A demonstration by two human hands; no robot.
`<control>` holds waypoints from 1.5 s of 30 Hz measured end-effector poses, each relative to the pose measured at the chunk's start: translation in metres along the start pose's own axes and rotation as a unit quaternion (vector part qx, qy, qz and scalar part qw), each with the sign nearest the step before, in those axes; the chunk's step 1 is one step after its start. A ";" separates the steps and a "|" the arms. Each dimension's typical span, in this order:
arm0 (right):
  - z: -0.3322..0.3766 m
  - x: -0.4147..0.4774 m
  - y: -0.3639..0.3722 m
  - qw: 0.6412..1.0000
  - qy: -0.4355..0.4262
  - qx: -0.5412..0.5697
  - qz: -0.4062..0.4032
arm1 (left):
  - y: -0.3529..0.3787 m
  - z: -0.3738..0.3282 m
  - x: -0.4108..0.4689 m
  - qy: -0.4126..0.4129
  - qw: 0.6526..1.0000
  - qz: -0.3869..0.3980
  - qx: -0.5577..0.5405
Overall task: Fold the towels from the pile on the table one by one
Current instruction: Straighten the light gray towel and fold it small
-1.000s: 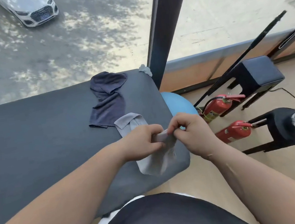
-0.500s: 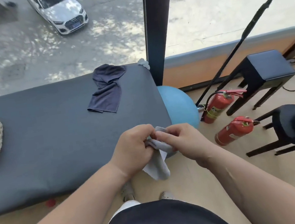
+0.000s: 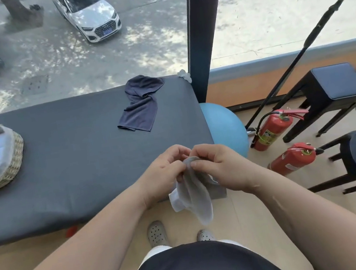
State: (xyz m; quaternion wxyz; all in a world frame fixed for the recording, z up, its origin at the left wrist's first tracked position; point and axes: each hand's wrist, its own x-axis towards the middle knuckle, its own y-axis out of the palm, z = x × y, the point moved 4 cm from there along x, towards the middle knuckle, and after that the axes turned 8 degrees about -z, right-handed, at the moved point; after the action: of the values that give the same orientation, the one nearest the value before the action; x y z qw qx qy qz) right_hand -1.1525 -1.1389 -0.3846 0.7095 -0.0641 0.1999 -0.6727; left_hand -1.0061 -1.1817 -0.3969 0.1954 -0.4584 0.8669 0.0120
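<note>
Grey and limp, the small towel (image 3: 195, 192) hangs over the near right corner of the table (image 3: 74, 172). The left hand (image 3: 164, 171) and right hand (image 3: 218, 165) meet at its bunched top edge, each grip pinching the cloth with curled fingers. A navy towel (image 3: 141, 108) lies crumpled by the table's far edge, and a woven basket (image 3: 13, 158) of folded cloths stands at the left.

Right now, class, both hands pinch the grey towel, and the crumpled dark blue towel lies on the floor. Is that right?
No. The head view shows the crumpled dark blue towel lying on the table, near its far edge, not on the floor. The left hand and right hand do both pinch the grey towel.
</note>
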 end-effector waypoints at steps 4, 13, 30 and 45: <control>-0.002 -0.003 -0.004 0.998 0.014 0.054 -0.026 | -0.015 0.004 0.009 0.014 0.992 0.022 0.123; -0.014 0.011 -0.020 0.970 0.047 0.194 -0.135 | -0.040 0.030 0.007 0.010 0.976 0.036 0.216; -0.091 0.032 -0.035 0.933 0.152 0.182 -0.272 | -0.120 0.120 -0.012 -0.078 0.950 -0.265 0.146; -0.153 0.074 0.043 0.908 0.412 0.014 -0.075 | -0.206 0.179 0.035 -0.162 0.901 0.004 0.402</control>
State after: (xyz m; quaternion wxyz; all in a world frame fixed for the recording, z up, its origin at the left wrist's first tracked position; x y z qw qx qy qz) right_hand -1.1682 -1.1803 -0.5546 0.5124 0.2139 0.4601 -0.6928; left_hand -0.8000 -1.2933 -0.5415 0.5010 -0.3289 0.7565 -0.2620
